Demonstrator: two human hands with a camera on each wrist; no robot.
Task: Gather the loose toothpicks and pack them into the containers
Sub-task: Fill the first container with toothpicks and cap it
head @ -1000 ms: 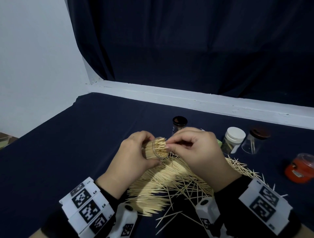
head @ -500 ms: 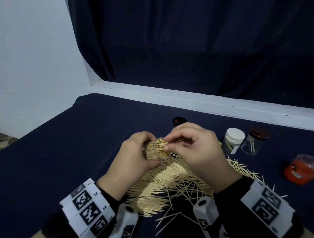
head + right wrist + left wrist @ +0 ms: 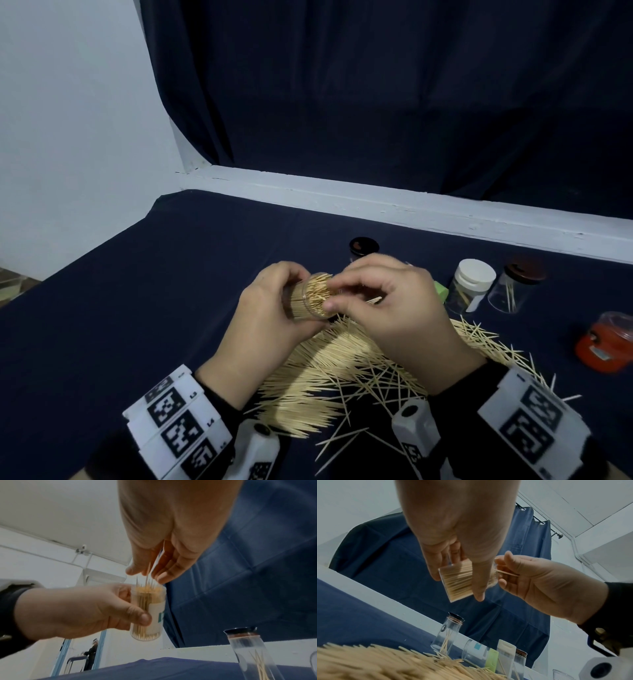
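Our left hand (image 3: 270,322) wraps the packed container (image 3: 148,609) above the bench (image 3: 137,308); right hand (image 3: 387,308) pinches a toothpick (image 3: 507,573) at its mouth. Risk: jar's crammed, so forcing it could snap it or spill onto the loose pile (image 3: 342,370).

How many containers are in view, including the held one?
6: container in left hand; black-lidded jar behind the hands; green-capped one, mostly hidden by right hand; then rightwards white-capped bottle, brown-lidded jar, orange tub.

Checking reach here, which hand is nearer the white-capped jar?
Right. The right hand sits just left of the white-capped jar; the left hand lies farther left, beyond it.
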